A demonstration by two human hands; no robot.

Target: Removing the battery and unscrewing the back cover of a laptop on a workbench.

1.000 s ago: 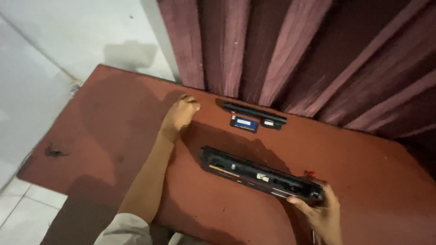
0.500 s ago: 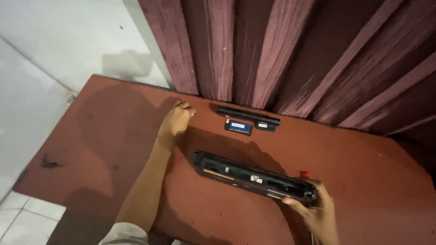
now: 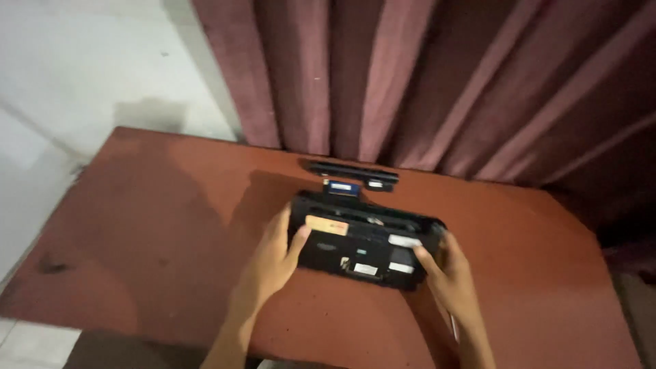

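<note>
A black laptop (image 3: 362,240) lies bottom side up in the middle of a reddish-brown table (image 3: 137,232), with labels and a tan sticker showing on its underside. My left hand (image 3: 273,256) grips its left edge, thumb on the underside. My right hand (image 3: 447,270) holds its right front corner. Just behind the laptop lie a long black battery bar (image 3: 352,174) and a small blue memory module (image 3: 343,186), neither touched by a hand.
Dark red curtains (image 3: 424,82) hang directly behind the table's far edge. A white wall (image 3: 89,61) and pale floor lie to the left. A dark mark (image 3: 51,265) sits near the table's left edge.
My left hand has come back from the table's far side to the laptop's left edge. The laptop has been tipped or turned so its underside faces up, held by both hands.
</note>
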